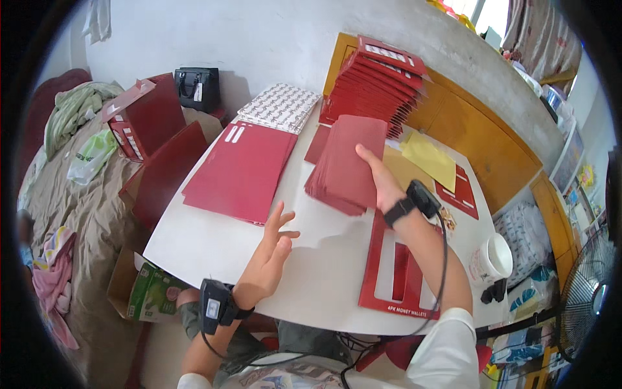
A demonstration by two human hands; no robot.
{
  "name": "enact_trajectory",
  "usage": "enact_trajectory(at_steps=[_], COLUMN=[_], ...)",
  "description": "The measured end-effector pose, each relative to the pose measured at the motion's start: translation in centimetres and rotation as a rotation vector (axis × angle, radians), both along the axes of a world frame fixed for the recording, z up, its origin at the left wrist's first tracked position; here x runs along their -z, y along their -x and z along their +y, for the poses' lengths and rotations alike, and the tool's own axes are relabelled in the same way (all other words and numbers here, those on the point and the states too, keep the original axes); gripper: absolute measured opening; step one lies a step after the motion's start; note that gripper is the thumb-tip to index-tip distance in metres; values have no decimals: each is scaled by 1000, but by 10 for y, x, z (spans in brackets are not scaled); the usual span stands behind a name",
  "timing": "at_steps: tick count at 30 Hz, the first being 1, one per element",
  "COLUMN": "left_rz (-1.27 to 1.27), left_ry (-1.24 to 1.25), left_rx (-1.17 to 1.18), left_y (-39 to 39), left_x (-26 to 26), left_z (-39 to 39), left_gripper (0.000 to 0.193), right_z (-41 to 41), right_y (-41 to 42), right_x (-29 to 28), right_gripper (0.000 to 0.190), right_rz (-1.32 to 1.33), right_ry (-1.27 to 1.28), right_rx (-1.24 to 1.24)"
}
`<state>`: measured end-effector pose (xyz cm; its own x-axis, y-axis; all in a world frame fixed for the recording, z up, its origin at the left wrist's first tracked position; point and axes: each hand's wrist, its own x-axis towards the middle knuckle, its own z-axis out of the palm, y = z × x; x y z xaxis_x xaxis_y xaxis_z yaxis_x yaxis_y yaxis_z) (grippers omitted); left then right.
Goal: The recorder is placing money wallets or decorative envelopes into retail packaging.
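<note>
My right hand (381, 182) grips a thick stack of dark red card wallets (347, 160), thumb on top, over the middle of the white table. Raised over the table's near left part, my left hand (269, 257) has its fingers apart and holds nothing. Beyond it lies a pile of large dark red card sheets (243, 170), with white patterned sheets (279, 107) behind. Under my right forearm is a red cardboard sleeve with cut-out windows (384, 291). A tall, leaning pile of red printed sleeves (371, 82) stands at the back.
Yellow paper (430, 158) and another red sleeve (459, 194) lie at the right. A white tub (493, 257) stands near the right edge, close to a fan (585, 296). Red boxes (150, 116) rest left of the table (311, 262). A cable runs from each wrist device.
</note>
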<state>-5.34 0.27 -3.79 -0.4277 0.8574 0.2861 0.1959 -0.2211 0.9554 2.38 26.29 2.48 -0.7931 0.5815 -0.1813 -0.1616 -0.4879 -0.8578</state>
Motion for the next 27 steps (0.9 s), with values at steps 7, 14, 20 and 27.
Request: enact_trajectory(at_steps=[7,14,20,27], left_rz=[163,191,229,261], left_ry=[72,57,20,2], left_rx=[23,42,5,12], left_y=[-1,-1,-1,-2], left_x=[1,-1,-2,0], left_z=[-13,-13,-5,-7], left_gripper=[75,77,81,78], right_z=[71,76,69,52], right_y=[88,90,52,28], right_x=[22,2,2,3], right_gripper=[53,87,79,59], right_rz=[-28,-1093,-703,-517], right_ry=[-119,-1348,-1684,-1778], right_rx=[50,354,246,-40])
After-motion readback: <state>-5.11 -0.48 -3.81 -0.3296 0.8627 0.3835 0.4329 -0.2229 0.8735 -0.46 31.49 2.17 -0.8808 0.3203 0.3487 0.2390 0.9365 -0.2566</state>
